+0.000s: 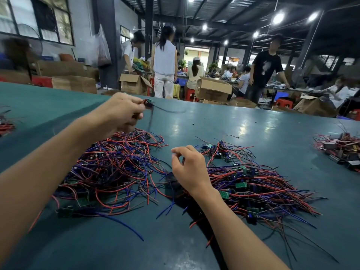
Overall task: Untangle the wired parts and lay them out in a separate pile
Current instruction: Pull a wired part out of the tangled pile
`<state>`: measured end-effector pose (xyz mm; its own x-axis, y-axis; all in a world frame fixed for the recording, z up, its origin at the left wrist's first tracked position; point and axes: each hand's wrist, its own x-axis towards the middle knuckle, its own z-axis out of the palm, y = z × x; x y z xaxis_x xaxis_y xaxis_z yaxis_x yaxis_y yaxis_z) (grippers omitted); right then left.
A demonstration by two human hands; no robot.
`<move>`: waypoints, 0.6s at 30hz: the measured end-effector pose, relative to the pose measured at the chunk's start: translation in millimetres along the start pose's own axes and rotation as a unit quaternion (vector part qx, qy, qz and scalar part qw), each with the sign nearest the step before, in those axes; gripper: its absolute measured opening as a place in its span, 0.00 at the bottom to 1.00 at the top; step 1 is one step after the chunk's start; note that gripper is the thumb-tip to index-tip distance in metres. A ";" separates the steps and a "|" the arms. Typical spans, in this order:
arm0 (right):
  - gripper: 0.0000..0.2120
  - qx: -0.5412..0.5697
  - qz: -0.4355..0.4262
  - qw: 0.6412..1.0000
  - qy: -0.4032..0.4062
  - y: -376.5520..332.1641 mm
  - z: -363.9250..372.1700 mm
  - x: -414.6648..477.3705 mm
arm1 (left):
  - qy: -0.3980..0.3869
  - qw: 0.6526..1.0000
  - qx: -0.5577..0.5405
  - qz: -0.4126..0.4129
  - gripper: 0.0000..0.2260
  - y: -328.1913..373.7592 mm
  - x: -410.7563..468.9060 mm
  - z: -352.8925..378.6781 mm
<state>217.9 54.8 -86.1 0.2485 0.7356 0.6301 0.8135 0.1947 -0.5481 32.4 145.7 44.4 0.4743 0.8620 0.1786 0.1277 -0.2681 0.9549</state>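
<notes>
A big tangle of red, blue and purple wires with small green circuit boards (115, 168) lies left of centre on the teal table (253, 123). My left hand (120, 112) is raised above its far edge, pinching one wired part (149, 103) whose blurred wires trail down and right. My right hand (189, 168) hovers between the heaps, thumb and forefinger nearly touching, nothing visible in them. To its right lies a combed-out pile of wired boards (259, 190), wires fanning right, and a smaller cluster (222, 151) behind it.
Another heap of parts (342, 149) sits at the table's right edge, and a few more wires (5, 125) at the left edge. Beyond the table stand cardboard boxes (213, 88), red stools and several people working.
</notes>
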 end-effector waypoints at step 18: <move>0.13 0.638 0.226 0.732 -0.072 -3.0 -33.6 13.4 | -0.160 0.867 -0.456 -0.123 0.14 -79.2 -12.5 83.2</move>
<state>236.5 42.3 -57.6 0.2073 0.9552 0.2112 -0.5116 0.2899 -0.8088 88.8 120.5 -53.1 0.7668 0.6419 0.0073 -0.4131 0.4847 0.7710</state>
